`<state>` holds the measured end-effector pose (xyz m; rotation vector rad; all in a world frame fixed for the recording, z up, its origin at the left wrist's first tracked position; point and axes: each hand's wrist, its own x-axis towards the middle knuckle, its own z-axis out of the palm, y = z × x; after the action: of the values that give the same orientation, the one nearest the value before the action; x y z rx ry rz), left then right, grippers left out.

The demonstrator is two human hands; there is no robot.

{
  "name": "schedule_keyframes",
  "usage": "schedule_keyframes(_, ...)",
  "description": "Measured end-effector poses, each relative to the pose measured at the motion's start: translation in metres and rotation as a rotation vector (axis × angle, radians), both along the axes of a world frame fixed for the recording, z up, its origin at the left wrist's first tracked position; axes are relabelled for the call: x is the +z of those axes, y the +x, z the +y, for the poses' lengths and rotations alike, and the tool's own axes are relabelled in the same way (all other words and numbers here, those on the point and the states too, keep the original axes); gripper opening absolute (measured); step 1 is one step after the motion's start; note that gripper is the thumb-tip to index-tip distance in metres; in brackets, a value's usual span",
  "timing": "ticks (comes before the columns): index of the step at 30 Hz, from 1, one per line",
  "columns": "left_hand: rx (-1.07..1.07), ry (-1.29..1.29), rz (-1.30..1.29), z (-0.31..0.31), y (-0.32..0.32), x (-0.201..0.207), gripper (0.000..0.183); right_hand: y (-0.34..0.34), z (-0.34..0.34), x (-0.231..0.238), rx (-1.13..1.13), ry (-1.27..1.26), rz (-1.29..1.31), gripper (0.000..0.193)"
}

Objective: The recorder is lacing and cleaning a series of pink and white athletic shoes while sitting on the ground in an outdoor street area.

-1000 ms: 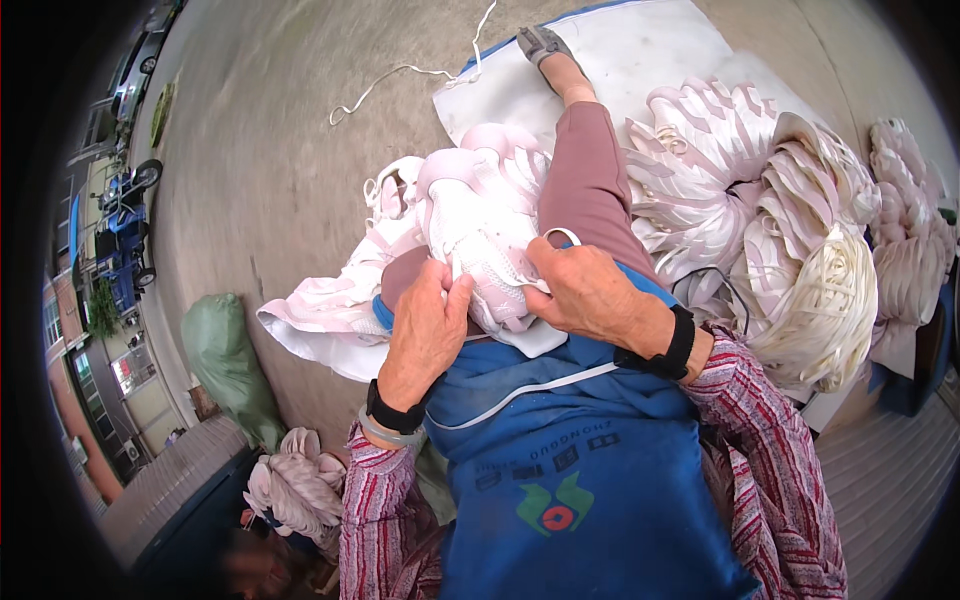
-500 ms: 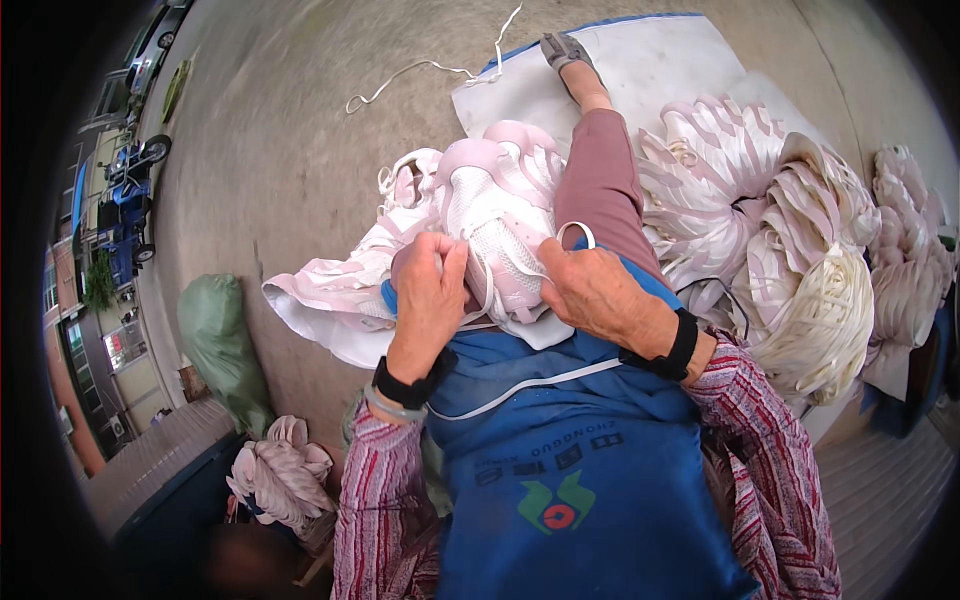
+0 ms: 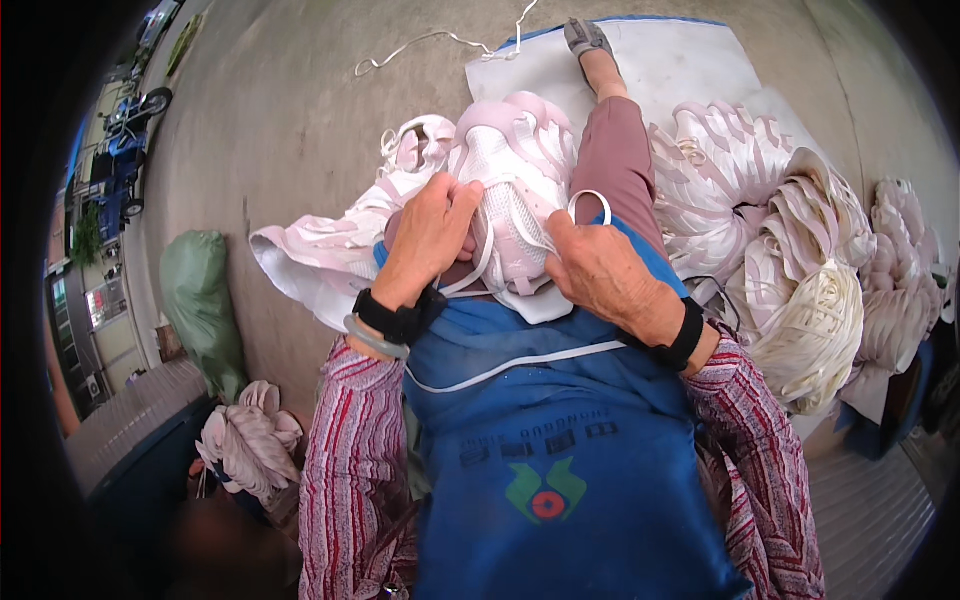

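Observation:
A pink and white shoe upper [image 3: 510, 190] with a mesh middle lies across my lap, over a blue apron [image 3: 550, 400]. My left hand [image 3: 432, 232] is closed at the upper's left edge, thumb and fingers pinched together. Beside that hand a white shoelace [image 3: 488, 255] hangs in a curve along the upper. My right hand [image 3: 608, 272] grips lace at the right edge; a loop stands up above its knuckles, and a strand runs from the fingers to the upper. What lies inside each fist is mostly hidden. More uppers [image 3: 345, 245] rest to the left.
Bundled uppers [image 3: 710, 175] fan out on the right, near a bundle of cream laces [image 3: 815, 325]. A white sheet [image 3: 690, 65] lies under my outstretched foot. One loose lace [image 3: 430, 38] is on the ground ahead. A green sack [image 3: 203, 300] stands at left.
The view has shifted a little. My left hand has moved farther forward along the upper's edge; my right hand stays at the right edge with the lace in it.

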<state>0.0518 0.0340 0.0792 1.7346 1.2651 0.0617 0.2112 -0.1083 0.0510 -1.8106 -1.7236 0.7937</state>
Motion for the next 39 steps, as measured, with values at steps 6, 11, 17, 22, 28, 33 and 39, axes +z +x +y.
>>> schedule_keyframes(6,-0.059,-0.178,0.027,0.015,-0.001,-0.005,0.031,-0.004,0.0,-0.002,-0.027,0.012,0.024,0.023)
schedule_keyframes(11,-0.038,-0.245,0.035,0.018,0.009,-0.003,0.028,-0.004,0.001,0.0,-0.037,-0.003,0.008,0.024)
schedule_keyframes(17,0.079,-0.338,-0.098,0.013,-0.012,-0.004,0.023,-0.004,-0.007,0.008,-0.03,0.012,-0.009,0.025)
schedule_keyframes(22,0.256,-0.329,-0.402,-0.009,-0.039,0.022,0.024,0.016,-0.02,0.04,-0.11,-0.018,0.09,0.02)
schedule_keyframes(28,0.244,-0.3,-0.697,-0.042,-0.046,0.068,0.035,0.028,-0.024,0.102,-0.18,-0.082,0.421,0.019)
schedule_keyframes(33,0.184,-0.361,-0.791,-0.047,-0.041,0.105,0.025,0.027,-0.019,0.157,-0.158,-0.006,0.481,0.017)
schedule_keyframes(39,0.17,-0.529,-0.905,-0.072,-0.019,0.135,0.023,0.015,-0.028,0.192,-0.044,-0.089,1.304,0.02)
